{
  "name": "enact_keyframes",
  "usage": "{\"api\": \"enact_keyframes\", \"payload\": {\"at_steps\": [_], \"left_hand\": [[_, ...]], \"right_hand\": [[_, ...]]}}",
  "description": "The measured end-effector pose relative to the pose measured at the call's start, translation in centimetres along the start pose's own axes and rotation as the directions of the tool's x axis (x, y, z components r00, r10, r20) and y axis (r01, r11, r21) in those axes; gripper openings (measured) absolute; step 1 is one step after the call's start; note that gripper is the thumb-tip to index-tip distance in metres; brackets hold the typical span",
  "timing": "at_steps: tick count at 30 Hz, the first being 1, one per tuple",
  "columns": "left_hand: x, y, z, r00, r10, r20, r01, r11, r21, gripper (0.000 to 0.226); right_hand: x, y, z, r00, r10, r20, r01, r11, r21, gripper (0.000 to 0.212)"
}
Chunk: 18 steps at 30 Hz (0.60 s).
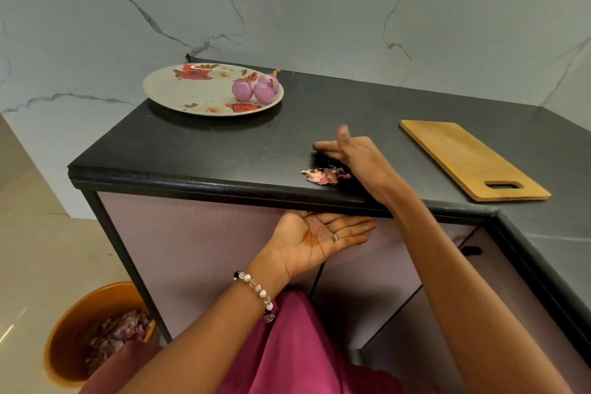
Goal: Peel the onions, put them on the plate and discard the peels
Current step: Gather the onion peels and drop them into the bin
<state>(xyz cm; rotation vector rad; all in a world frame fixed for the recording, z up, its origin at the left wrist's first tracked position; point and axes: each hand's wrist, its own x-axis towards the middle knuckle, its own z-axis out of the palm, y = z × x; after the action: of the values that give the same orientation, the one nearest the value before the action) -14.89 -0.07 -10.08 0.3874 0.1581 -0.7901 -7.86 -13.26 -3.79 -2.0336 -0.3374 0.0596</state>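
Peels (325,175) lie between flat, empty hands: right (350,153) above, left (319,240) below counter edge.

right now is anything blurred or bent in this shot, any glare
Head view: wide-angle lens bows the counter edge; the right hand looks slightly motion-blurred; the plate casts a soft shadow; faint glare streaks the floor by the orange bin.
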Motion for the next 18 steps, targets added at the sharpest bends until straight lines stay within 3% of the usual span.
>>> {"api": "enact_keyframes", "payload": {"at_steps": [5,9,11,14,16,18], "left_hand": [[0.0,0.1,-0.1,1.0,-0.007,0.015,0.008,0.999,-0.033,0.062],[-0.1,0.1,0.0,1.0,0.0,0.012,0.0,1.0,-0.007,0.062],[-0.2,0.3,0.0,1.0,0.011,0.006,-0.011,1.0,0.002,0.062],[-0.5,0.4,0.0,1.0,0.021,0.005,-0.021,1.0,-0.009,0.062],[-0.5,0.4,-0.1,1.0,0.029,-0.011,-0.029,1.0,0.012,0.061],[-0.4,0.4,-0.1,0.999,0.045,-0.012,-0.045,0.999,0.014,0.064]], "right_hand": [[1.0,-0.9,2.4,0.992,-0.026,0.121,0.02,0.999,0.048,0.061],[1.5,-1.1,2.0,0.994,-0.022,0.104,-0.016,0.936,0.352,0.061],[1.6,-1.0,1.1,0.997,-0.036,0.066,0.019,0.972,0.234,0.062],[0.9,-1.1,0.7,0.98,-0.073,0.184,0.091,0.992,-0.089,0.06],[-0.2,-1.1,1.0,0.957,-0.09,0.277,0.135,0.98,-0.148,0.056],[-1.6,-0.9,1.0,0.93,-0.14,0.339,0.182,0.979,-0.093,0.056]]}}
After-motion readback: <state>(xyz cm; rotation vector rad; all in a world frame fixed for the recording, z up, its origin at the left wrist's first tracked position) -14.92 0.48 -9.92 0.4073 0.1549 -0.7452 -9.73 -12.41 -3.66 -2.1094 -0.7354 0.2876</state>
